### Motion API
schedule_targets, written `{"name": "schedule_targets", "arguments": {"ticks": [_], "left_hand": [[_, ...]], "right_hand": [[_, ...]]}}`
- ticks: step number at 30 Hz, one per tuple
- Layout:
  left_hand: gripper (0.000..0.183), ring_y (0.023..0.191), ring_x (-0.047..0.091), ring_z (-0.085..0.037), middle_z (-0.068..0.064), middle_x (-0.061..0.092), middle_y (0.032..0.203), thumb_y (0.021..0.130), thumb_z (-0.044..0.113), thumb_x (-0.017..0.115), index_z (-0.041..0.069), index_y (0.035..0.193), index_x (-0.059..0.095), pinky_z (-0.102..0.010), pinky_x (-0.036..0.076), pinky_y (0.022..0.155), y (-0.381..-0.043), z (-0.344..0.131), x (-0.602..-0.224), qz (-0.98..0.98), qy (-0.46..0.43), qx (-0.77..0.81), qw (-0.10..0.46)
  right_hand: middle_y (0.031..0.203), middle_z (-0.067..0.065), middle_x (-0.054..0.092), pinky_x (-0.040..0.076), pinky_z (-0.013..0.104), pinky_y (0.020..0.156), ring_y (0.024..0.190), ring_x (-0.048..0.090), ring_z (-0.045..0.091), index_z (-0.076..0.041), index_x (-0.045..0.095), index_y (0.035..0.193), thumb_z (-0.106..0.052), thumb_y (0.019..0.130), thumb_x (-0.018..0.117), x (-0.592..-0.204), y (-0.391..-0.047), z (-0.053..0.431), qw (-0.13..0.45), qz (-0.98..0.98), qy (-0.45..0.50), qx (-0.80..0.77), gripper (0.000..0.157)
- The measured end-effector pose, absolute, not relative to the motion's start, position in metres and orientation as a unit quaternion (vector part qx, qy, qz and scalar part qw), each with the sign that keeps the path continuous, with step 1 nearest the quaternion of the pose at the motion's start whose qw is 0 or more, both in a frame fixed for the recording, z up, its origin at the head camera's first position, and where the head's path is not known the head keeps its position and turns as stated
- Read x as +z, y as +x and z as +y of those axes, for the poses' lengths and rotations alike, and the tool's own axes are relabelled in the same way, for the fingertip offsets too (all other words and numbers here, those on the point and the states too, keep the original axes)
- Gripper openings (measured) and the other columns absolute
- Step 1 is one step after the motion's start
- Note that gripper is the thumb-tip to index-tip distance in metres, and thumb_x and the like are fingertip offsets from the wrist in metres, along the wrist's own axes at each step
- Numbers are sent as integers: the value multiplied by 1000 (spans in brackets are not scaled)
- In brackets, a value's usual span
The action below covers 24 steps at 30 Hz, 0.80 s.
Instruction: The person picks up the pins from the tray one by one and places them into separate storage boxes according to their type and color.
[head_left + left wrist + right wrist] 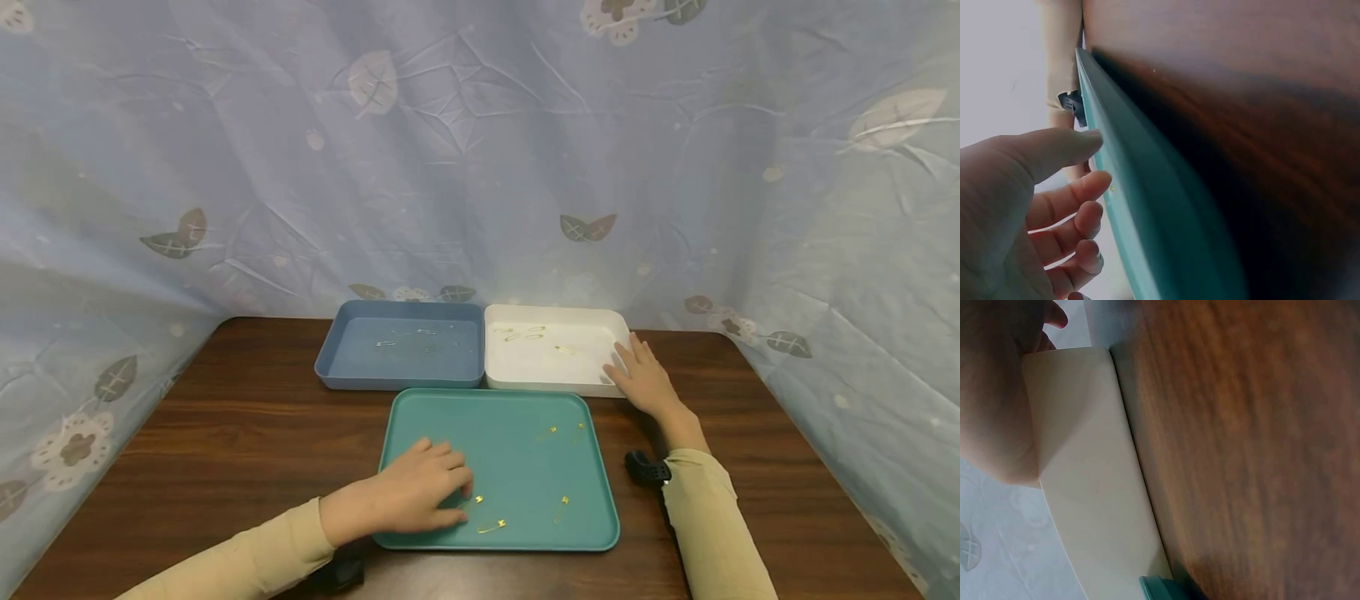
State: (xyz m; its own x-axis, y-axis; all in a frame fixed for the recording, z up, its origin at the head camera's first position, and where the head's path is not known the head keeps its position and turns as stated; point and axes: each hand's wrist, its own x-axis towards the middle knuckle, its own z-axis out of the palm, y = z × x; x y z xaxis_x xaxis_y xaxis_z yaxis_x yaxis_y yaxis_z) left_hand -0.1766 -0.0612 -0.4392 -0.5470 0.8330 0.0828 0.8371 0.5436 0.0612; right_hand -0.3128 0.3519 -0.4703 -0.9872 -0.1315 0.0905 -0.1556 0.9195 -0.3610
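Note:
Over the near left part of a teal tray (480, 417) hovers my left hand (422, 490), its thumb and fingertips apart with nothing between them. Several gold safety pins lie on this tray; the closest, a safety pin (478, 500), is just beside the left fingertips, and another safety pin (501, 524) lies slightly nearer to me. My right hand (643, 382) is at the right end of a white tray (525, 367), fingers spread over its rim. The left wrist view shows the loosely bent left fingers (1060, 200) above the teal rim.
Inside the white tray lie several gold safety pins (534, 336). To its left, touching it, stands a blue tray (401, 383) with several silver-looking safety pins (426, 332). All trays stand on a dark wooden table (225, 442), with a patterned curtain (465, 167) behind.

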Motion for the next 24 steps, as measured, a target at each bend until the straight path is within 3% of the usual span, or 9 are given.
{"name": "schedule_targets", "arguments": {"ticks": [7, 24], "left_hand": [[20, 77, 42, -4, 14, 53, 84, 86, 42, 71, 26, 88, 61, -20, 23, 68, -178, -59, -439, -876, -480, -43, 19], [18, 70, 37, -2, 16, 45, 72, 88, 29, 71, 27, 75, 58, -21, 25, 66, -192, -49, -436, -880, -466, -63, -72]], "right_hand": [[160, 31, 7, 13, 68, 114, 145, 8, 54, 3, 28, 151, -44, 102, 40, -471, -313, 351, 38, -980, 73, 179, 68], [160, 30, 8, 14, 69, 114, 145, 8, 55, 3, 29, 151, -43, 102, 40, -471, -312, 350, 39, -981, 70, 176, 67]]}}
